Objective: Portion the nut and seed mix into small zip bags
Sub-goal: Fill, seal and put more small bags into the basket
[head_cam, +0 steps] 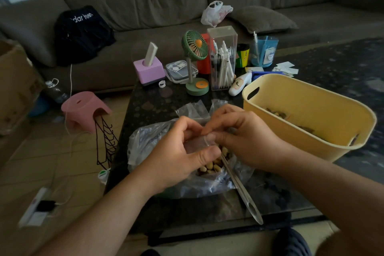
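Both hands at frame centre: left hand (182, 147) pinches one edge of a small zip bag (204, 141), right hand (239, 137) pinches the other, thumb on the top strip. Can't tell if I'm opening or sealing it.

Progress: yellow tub (307, 97) at right holds what look like filled bags, count unreadable. Big bag of nut mix (209, 167) under my hands still has plenty, so I judge lots left. Spare empty zip bags (194, 109) just above.

Surroundings, left to right: pink stool (85, 108), purple holder (148, 72), green fan (195, 48), pen case (222, 58), blue cup (265, 51). Metal scoop handle (243, 191) sticks out of the mix toward lower right, close to my right wrist; snag risk.
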`<state>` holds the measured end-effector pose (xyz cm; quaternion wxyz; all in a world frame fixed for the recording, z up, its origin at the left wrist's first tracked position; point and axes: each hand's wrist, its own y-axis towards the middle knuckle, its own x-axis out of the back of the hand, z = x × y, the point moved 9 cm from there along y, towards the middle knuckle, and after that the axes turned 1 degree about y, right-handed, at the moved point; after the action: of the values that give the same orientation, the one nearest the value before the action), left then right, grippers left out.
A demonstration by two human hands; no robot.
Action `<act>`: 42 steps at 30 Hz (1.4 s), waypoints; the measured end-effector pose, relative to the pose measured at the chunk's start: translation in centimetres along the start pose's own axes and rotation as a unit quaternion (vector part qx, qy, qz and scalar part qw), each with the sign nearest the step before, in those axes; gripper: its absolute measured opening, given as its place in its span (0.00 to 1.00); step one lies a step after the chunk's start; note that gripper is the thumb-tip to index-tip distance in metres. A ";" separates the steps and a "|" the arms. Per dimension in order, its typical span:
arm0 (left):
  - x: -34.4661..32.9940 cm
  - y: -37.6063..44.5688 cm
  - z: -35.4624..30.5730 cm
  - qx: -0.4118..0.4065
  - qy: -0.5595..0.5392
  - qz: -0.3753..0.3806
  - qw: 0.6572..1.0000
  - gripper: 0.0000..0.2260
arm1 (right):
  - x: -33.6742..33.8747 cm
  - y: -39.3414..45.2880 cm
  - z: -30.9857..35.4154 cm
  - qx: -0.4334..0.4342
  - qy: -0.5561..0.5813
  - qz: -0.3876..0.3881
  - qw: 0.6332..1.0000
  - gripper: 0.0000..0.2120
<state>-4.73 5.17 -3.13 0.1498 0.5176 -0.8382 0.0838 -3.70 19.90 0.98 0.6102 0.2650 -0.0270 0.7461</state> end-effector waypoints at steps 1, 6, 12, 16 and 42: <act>-0.1 0.0 0.1 0.007 -0.022 0.007 1.000 0.29 | 0.2 0.1 0.1 0.008 -0.004 -0.003 1.000 0.09; -0.8 -0.3 0.2 0.038 -0.129 0.036 0.990 0.46 | 0.4 0.2 0.2 0.020 -0.013 -0.008 1.000 0.10; -1.8 -0.5 0.6 0.079 -0.246 0.097 0.961 0.42 | 0.6 0.2 0.8 0.053 -0.046 -0.037 0.997 0.07; -2.0 -0.5 0.8 0.079 -0.232 0.097 0.965 0.34 | 0.7 0.0 1.0 0.072 -0.090 -0.062 0.991 0.04; -0.4 -3.3 4.6 0.252 0.136 0.217 0.933 0.24 | -1.7 0.2 -4.6 0.052 -0.404 0.123 0.905 0.18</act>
<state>-2.35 2.62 -7.60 0.1049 0.3276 -0.8530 0.3925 -5.35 20.01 -3.58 0.4358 0.5698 -0.2650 0.6444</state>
